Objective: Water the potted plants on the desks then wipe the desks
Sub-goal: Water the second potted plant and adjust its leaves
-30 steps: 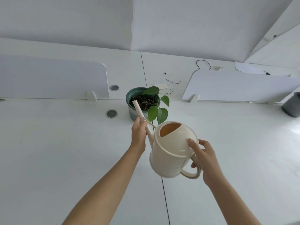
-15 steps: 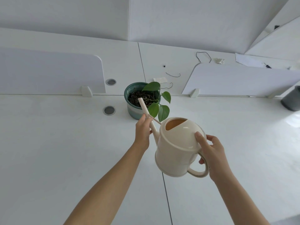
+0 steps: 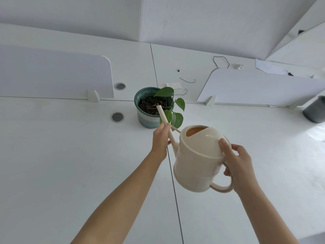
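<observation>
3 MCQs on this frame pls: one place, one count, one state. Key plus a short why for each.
1. Where is the spout tip of the watering can?
A. over the pot's soil
B. over the grey bin
C. flat on the desk

2. How many round cable grommets show on the desks?
A. one
B. two
C. four

3. How is the can held?
A. left hand alone
B. resting on the desk
C. both hands

A: the tip sits above the soil in the green pot.
B: one grommet behind the divider line, one in front.
C: left hand steadies the spout, right hand grips by the handle.
</observation>
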